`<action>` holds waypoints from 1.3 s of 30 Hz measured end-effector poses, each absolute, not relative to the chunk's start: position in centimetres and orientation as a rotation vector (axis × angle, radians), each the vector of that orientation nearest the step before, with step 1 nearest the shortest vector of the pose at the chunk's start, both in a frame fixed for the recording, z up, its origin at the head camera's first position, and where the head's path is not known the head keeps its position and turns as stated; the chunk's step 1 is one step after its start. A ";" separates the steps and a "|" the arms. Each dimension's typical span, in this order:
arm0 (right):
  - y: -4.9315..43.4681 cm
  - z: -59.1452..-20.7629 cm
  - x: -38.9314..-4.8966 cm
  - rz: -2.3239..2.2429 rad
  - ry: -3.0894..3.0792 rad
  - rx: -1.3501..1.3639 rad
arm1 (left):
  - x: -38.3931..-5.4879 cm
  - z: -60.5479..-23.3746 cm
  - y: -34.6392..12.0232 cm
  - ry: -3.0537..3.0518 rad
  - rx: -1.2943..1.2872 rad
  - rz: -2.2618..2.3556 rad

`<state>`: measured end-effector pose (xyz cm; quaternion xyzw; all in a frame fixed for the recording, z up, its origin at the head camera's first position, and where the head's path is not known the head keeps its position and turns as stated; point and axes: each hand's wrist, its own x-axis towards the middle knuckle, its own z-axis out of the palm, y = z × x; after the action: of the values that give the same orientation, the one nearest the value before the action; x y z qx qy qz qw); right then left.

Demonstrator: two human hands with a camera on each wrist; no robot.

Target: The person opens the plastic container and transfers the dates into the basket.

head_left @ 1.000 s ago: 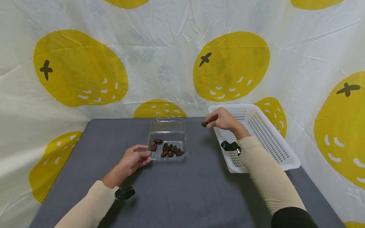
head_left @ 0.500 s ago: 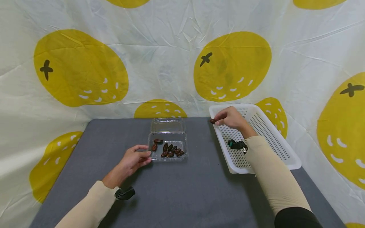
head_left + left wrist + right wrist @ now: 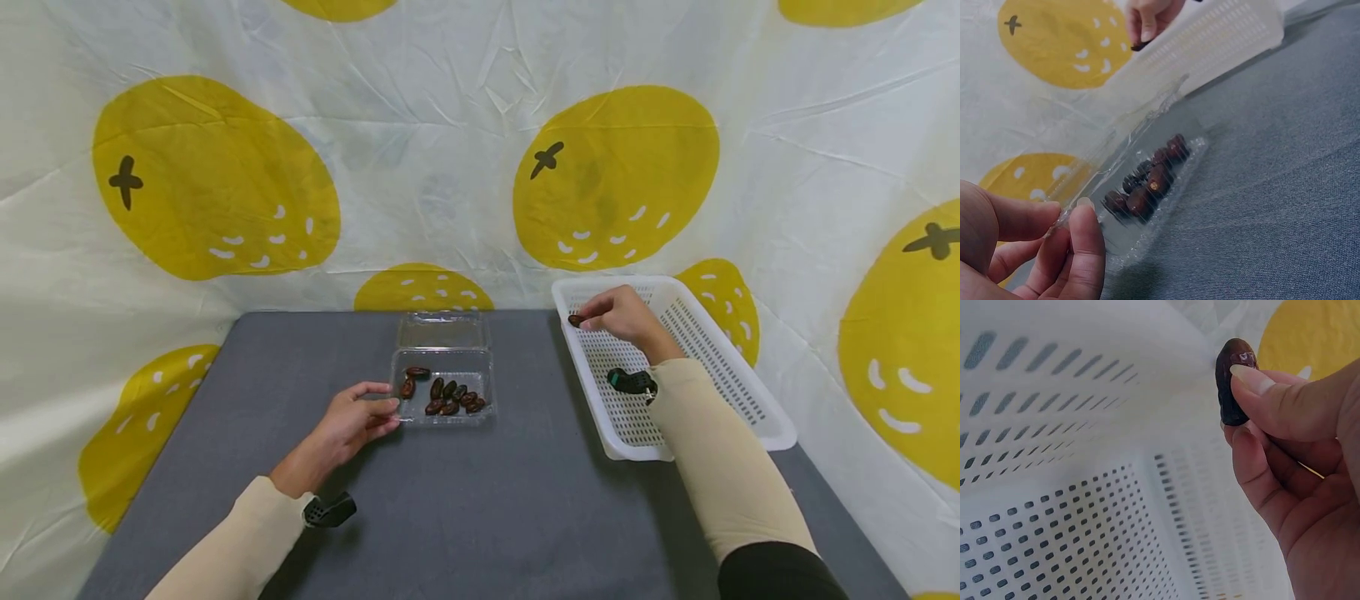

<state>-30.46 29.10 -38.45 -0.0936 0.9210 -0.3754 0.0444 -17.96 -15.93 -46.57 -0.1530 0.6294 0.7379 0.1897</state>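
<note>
My right hand (image 3: 621,317) pinches a dark brown date (image 3: 1233,381) between thumb and fingers, over the far left corner of a white perforated plastic basket (image 3: 738,392). In the right wrist view the basket's slotted walls and holed floor (image 3: 1054,537) show below the date. On the left, my left hand (image 3: 352,429) grips the left edge of a clear plastic clamshell box (image 3: 480,367), thumb and fingers pinching its rim (image 3: 1060,225). Several glossy dates (image 3: 450,398) lie in the box. Its transparent lid (image 3: 442,331) stands open at the back.
Both containers rest on a grey cloth-covered table (image 3: 480,517), with a stretch of cloth between them. A white curtain (image 3: 427,167) with yellow fruit prints hangs directly behind the table's far edge. Dark wrist cameras (image 3: 330,510) are strapped to both wrists.
My right hand has carried the pinched date rightward, from beside the basket's left rim to over its far left corner. The left hand and the clamshell box stay put.
</note>
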 end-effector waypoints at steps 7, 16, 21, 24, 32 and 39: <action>29.7 -39.1 -30.7 -1.191 2.793 -0.237 | -18.0 -46.6 -16.1 1.761 -0.433 2.089; 30.6 -40.0 -31.1 -1.201 2.796 -0.181 | -18.3 -46.6 -16.1 1.766 -0.444 2.078; 31.1 -40.5 -31.2 -1.186 2.802 -0.134 | -18.3 -46.5 -16.1 1.764 -0.447 2.081; 31.4 -40.9 -31.3 -1.149 2.800 -0.112 | -18.2 -46.5 -16.1 1.766 -0.440 2.078; 32.3 -41.9 -31.5 -0.989 2.822 -0.109 | -18.2 -46.5 -16.0 1.771 -0.445 2.074; 32.6 -42.5 -31.5 -0.890 2.825 -0.119 | -18.3 -46.7 -16.0 1.769 -0.460 2.061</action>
<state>-31.49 32.57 -42.54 -0.0399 0.9493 -0.2990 0.0886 -18.30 -15.98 -46.67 -0.1638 0.6301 0.7343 0.1924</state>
